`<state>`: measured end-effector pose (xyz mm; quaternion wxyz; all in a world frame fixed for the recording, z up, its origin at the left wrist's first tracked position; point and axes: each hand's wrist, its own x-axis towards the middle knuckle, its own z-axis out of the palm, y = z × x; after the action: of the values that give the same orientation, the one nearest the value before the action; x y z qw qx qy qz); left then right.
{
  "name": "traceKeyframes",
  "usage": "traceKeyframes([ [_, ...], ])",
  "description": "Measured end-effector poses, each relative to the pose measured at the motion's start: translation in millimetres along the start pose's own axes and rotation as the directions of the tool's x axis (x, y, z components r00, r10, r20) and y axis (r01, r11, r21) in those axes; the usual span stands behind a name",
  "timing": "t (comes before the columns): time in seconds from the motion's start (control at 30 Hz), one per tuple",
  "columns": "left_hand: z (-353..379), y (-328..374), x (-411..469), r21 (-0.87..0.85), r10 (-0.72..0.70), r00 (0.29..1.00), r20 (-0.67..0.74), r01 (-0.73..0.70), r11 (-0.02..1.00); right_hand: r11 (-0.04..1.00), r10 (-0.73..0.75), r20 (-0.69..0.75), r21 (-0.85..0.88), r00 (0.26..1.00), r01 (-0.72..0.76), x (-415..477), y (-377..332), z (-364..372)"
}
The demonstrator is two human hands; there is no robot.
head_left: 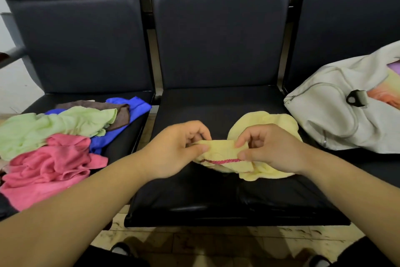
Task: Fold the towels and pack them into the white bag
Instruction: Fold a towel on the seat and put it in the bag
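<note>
A pale yellow towel (265, 125) with a pink stitched edge lies crumpled on the middle black seat (216, 197). My left hand (177, 149) pinches its near edge on the left, and my right hand (270, 147) pinches the same edge a little to the right. The white bag (337, 115) lies on the right seat, its mouth open toward the right frame edge with folded pastel cloth showing inside. On the left seat sits a loose heap: a pink towel (49, 169), a light green towel (58, 126), a blue towel (129, 106) and a brown towel (104, 105).
The three black padded seats form one row with tall backrests (216, 35). A metal armrest (13, 54) juts out at the far left. Tiled floor (194, 243) and my shoes show below the front edge of the seat.
</note>
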<state>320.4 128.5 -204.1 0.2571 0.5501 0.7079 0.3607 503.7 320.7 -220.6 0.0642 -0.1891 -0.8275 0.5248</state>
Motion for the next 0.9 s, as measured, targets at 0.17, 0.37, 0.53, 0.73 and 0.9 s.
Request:
traceKeyframes([
  [0.17, 10, 38, 8, -0.084, 0.046, 0.997, -0.058, -0.050, 0.995, 0.994, -0.084, 0.042, 0.072, 0.996, 0.081, -15, -18, -19],
  [0.37, 10, 48, 31, -0.145, -0.010, 0.996, 0.092, 0.023, 0.989, 0.903, -0.031, 0.013, 0.428, 0.999, 0.022, -14, -7, -49],
  [0.53, 4, 34, 45, -0.246, -0.124, 0.962, 0.242, 0.184, 0.952, 0.910, 0.048, -0.152, 0.414, 0.987, 0.020, -8, 27, -84],
  [0.73, 8, 36, 63, -0.151, -0.085, 0.987, 0.136, 0.106, 0.983, 0.973, -0.002, 0.077, 0.232, 0.997, -0.016, -9, 28, -88],
  [0.9, 9, 52, 69, -0.134, 0.017, 0.981, 0.193, 0.009, 0.991, 0.974, -0.074, 0.148, 0.225, 0.986, 0.039, -2, 13, -73],
])
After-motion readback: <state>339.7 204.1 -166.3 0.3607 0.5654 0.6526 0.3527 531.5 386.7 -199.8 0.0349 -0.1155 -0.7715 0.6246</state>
